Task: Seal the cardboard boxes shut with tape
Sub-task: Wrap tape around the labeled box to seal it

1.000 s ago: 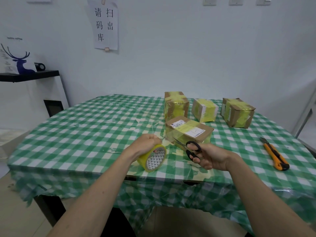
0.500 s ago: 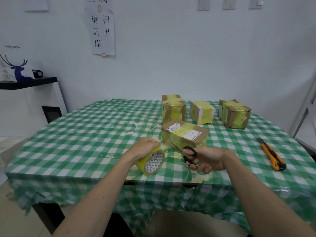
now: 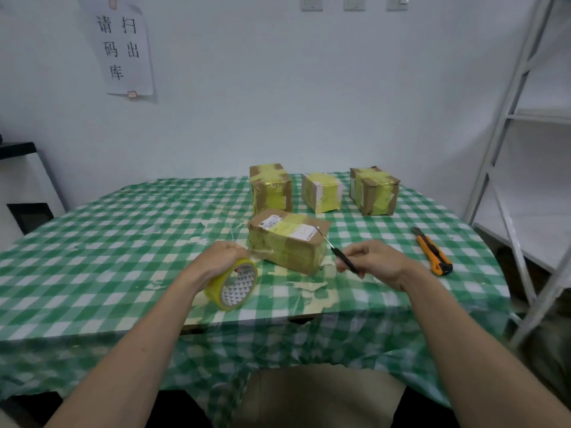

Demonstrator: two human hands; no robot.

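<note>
**Taping at the near box**

Gripping the yellow tape roll [image 3: 235,287], my left hand [image 3: 216,261] curls round its rim; a clear strip runs to the nearest cardboard box [image 3: 289,239] at 12 o'clock on the desk [image 3: 92,242]. Right hand [image 3: 375,262] pinches black scissors [image 3: 340,257], tips over the box's right end. Three taped boxes [image 3: 321,191] farther back. Orange utility knife [image 3: 432,251] at 3 o'clock.

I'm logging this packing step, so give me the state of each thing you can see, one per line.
tape roll: gripped by left hand, tilted, a strip running to the near box
near box: flaps shut, taped
scissors: held in right hand, blades closed, tip over the near box
three far boxes: shut, wrapped in yellow tape
utility knife: lying flat on the table, untouched
</note>
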